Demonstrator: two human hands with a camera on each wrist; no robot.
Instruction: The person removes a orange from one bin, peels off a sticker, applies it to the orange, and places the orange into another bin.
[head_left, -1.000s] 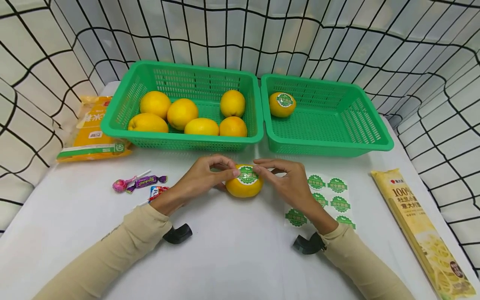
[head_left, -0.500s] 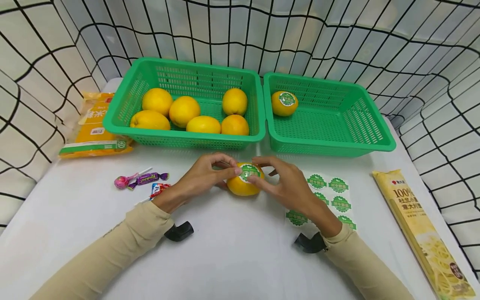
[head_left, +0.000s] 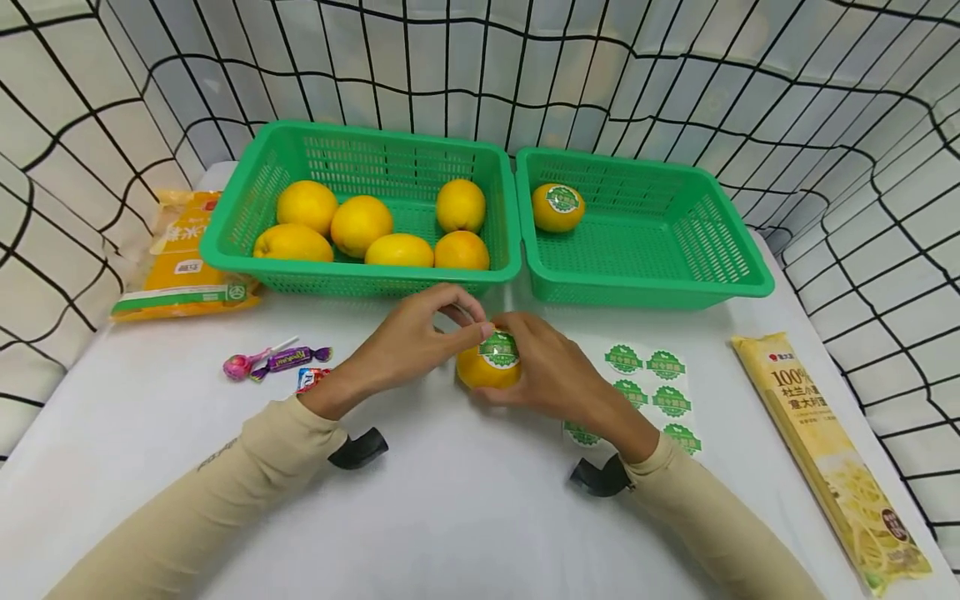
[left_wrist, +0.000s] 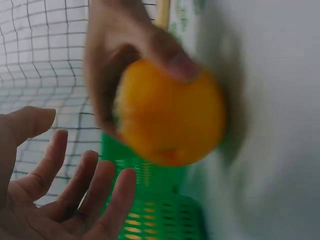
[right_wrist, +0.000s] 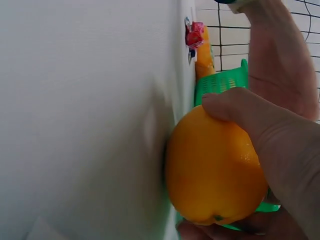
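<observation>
An orange (head_left: pixel 472 371) with a round green-and-white sticker (head_left: pixel 498 351) rests at the middle of the white table. My right hand (head_left: pixel 558 375) grips it from the right, thumb at the near side and fingers over the far side. In the right wrist view that thumb presses on the bare skin of the orange (right_wrist: pixel 215 165). My left hand (head_left: pixel 412 337) hovers just left of the fruit; the left wrist view shows its fingers loosely spread, apart from the orange (left_wrist: pixel 175 117). Right of the right hand lies a sheet of green stickers (head_left: pixel 678 383), partly covered by the forearm.
Behind the hands stand a green basket (head_left: pixel 375 283) with several oranges and another green basket (head_left: pixel 645 287) with one stickered orange. Candies (head_left: pixel 288 360) and an orange packet (head_left: pixel 183 258) lie left, a noodle packet (head_left: pixel 832 458) right. Black wire mesh (head_left: pixel 450 92) surrounds the table.
Both hands were at the sticker with their fingertips. The right hand has since wrapped round the orange, and the left hand has come off it, lifting slightly.
</observation>
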